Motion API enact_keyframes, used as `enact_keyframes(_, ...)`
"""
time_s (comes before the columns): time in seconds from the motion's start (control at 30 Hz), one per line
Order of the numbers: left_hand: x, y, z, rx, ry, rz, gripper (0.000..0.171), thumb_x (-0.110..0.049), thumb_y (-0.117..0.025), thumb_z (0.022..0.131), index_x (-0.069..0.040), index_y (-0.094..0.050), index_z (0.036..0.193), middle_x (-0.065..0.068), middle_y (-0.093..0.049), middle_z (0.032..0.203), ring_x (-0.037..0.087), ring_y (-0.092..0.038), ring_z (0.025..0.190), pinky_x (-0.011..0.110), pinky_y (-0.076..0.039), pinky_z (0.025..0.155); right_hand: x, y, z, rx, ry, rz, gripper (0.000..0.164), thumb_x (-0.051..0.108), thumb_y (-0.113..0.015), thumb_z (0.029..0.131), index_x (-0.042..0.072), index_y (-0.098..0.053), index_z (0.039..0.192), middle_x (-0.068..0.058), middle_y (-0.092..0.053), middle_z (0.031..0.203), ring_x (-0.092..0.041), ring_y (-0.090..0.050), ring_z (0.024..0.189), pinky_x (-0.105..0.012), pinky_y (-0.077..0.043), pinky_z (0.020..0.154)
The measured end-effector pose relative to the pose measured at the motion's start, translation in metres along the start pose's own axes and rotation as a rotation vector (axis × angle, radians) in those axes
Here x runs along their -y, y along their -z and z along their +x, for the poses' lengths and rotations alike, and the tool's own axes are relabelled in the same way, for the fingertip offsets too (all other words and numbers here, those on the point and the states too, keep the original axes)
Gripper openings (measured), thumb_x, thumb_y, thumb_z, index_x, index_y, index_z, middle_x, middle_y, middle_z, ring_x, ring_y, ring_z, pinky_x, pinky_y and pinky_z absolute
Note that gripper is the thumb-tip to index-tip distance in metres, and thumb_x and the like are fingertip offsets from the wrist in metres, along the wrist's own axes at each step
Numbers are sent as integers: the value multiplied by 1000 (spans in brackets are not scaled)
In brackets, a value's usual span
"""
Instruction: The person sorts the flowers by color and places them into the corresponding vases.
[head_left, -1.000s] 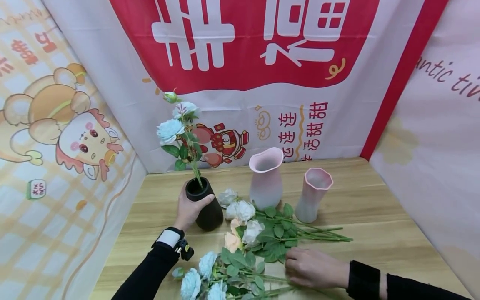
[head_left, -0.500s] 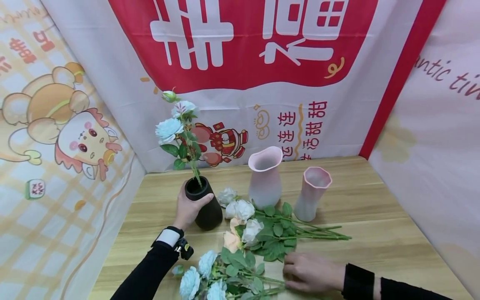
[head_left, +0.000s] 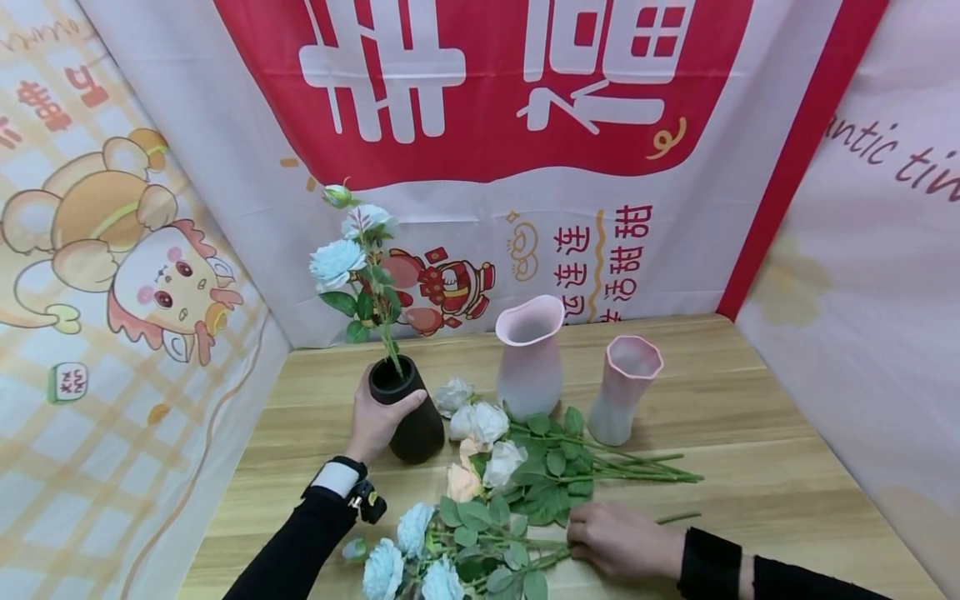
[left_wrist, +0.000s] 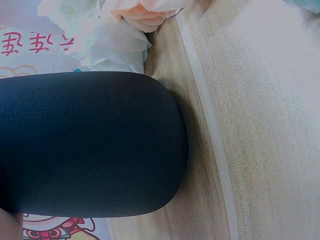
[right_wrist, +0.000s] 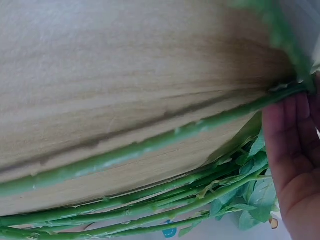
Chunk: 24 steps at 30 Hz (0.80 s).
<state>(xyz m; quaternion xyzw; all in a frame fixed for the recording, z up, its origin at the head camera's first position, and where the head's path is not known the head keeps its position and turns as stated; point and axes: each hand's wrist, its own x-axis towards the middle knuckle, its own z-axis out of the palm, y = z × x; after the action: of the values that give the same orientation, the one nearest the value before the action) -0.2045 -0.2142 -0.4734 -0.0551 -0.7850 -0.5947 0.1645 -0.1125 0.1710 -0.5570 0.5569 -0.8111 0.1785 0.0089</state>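
Observation:
My left hand [head_left: 381,421] grips a black vase [head_left: 420,429] round its upper part, thumb across the front. The vase's dark body [left_wrist: 95,145] fills much of the left wrist view. A pale blue flower stem [head_left: 392,337] with two blooms and a bud stands in it, leaning left. Low on the table, my right hand [head_left: 618,537] pinches a green stem among the blue flowers [head_left: 382,567] lying there. In the right wrist view that stem [right_wrist: 150,142] runs out from the fingertips of the right hand [right_wrist: 297,160], over the wood. The pinch itself is partly hidden.
White and peach flowers [head_left: 487,422] lie mid-table, their stems [head_left: 652,468] pointing right. Behind them stand a tall pink-white vase [head_left: 531,367] and a shorter pink-rimmed vase [head_left: 626,392]. Printed cloth walls [head_left: 480,196] enclose the wooden table [head_left: 750,400] at the back and sides.
The right hand has shifted slightly left. A stem end now shows beyond that wrist, and the blue flowers' leaves have moved a little. The left hand and black vase stay put.

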Motion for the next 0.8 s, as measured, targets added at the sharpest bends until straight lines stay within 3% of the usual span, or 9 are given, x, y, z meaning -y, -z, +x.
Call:
enact_keyframes(0.3,0,1,-1,8,10,5,67,-16,-85,77,-2,-49,132,13,-56,124,22,-52,108,45,-38,98,-4,1,5,-52,-59,-117,16,12,-76,85,20,-63,80,12,-49,78,-1,-50,69,-20,-41,56)
enact_keyframes(0.63,2,0,0,7,10,-7,67,-16,-85,77,-3,-49,132,11,-56,124,21,-52,108,44,-39,98,-7,6,6,-40,-110,-10,13,13,-74,89,21,-67,81,15,-54,78,4,-53,70,-15,-44,60)
enact_keyframes(0.8,1,1,-1,1,1,-6,68,-14,-86,77,-2,-49,133,12,-56,124,20,-53,107,40,-39,96,-6,5,12,-45,-133,-65,13,11,-72,89,19,-66,81,14,-52,76,2,-53,68,-17,-43,55)
